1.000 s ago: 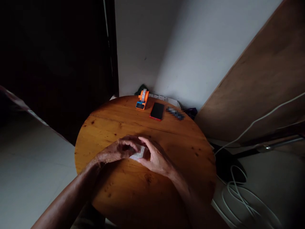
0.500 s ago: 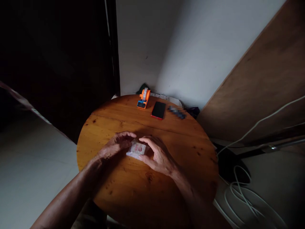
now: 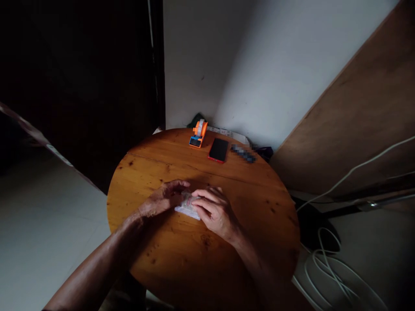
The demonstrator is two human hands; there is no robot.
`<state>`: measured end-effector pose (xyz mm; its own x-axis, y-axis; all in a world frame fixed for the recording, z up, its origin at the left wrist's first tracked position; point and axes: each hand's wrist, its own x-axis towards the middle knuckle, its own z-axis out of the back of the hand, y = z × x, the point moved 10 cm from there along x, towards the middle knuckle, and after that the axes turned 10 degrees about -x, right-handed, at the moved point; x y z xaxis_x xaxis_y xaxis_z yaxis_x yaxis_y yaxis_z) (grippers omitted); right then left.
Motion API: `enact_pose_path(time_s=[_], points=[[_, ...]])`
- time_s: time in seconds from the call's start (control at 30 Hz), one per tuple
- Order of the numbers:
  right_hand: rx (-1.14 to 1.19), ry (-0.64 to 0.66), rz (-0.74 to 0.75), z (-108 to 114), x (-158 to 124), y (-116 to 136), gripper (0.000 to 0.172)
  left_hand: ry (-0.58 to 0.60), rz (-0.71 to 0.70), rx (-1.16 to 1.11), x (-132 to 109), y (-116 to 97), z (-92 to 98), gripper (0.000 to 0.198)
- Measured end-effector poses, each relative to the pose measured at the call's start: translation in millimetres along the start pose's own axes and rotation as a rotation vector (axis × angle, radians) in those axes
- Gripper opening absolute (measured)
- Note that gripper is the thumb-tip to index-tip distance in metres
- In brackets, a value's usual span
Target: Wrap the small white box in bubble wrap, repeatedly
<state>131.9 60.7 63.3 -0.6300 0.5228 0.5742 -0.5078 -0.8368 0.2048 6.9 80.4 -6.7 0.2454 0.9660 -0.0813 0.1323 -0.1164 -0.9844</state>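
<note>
A small white packet with red print [image 3: 187, 200] lies on the round wooden table [image 3: 155, 246], with clear, faintly purple plastic wrap [image 3: 188, 212] showing along its near edge. My left hand [image 3: 164, 198] is curled at the packet's left side, thumb against it and fingers bent behind. From the right, my right hand [image 3: 214, 209] covers the packet's right end, its fingers bent down onto the top and wrap. Much of the packet is hidden under these fingers.
Toward the back of the table stand an orange tape dispenser [image 3: 199, 133] and a phone with a red edge [image 3: 218, 150]. A blurred-out dark object [image 3: 243, 153] lies right of the phone. White cable [image 3: 327, 259] loops on the floor, beside a black stand base [image 3: 317, 233].
My right hand has closed in, its fingers now lying over the packet's right end and hiding more of the print. My left hand stays at the left side. The view has shifted slightly.
</note>
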Motion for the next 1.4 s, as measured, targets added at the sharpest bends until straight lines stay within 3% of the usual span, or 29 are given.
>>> enact_pose_path(time_s=[0.13,0.3,0.43,0.7,1.0,1.23,1.4], points=[[0.023,-0.030,-0.047,-0.2,-1.1,-2.6,0.017,0.016,-0.006,0.001,0.9,0.1,-0.3,0.052],[0.275,-0.108,-0.312,-3.6,-4.7,-29.6,0.015,0.096,0.003,-0.014,0.1,-2.9,-15.4,0.070],[0.486,-0.139,-0.461,-7.1,-8.9,-48.8,0.018,0.127,-0.002,0.055,-2.7,-6.6,-26.0,0.072],[0.680,-0.203,-0.685,-2.8,-19.5,-81.1,0.033,0.229,-0.011,-0.131,-5.2,4.2,-45.0,0.084],[0.939,-0.251,-0.964,-32.6,-37.8,-114.9,0.041,0.251,0.023,-0.106,-5.7,5.6,-47.9,0.102],[0.987,-0.016,-1.010,-40.0,-45.1,-111.0,0.046,0.173,-0.038,-0.174,1.4,8.6,-38.6,0.106],[0.958,-0.021,-0.916,-37.7,-36.0,-100.9,0.049,0.105,-0.147,-0.190,5.1,7.0,-38.0,0.103]])
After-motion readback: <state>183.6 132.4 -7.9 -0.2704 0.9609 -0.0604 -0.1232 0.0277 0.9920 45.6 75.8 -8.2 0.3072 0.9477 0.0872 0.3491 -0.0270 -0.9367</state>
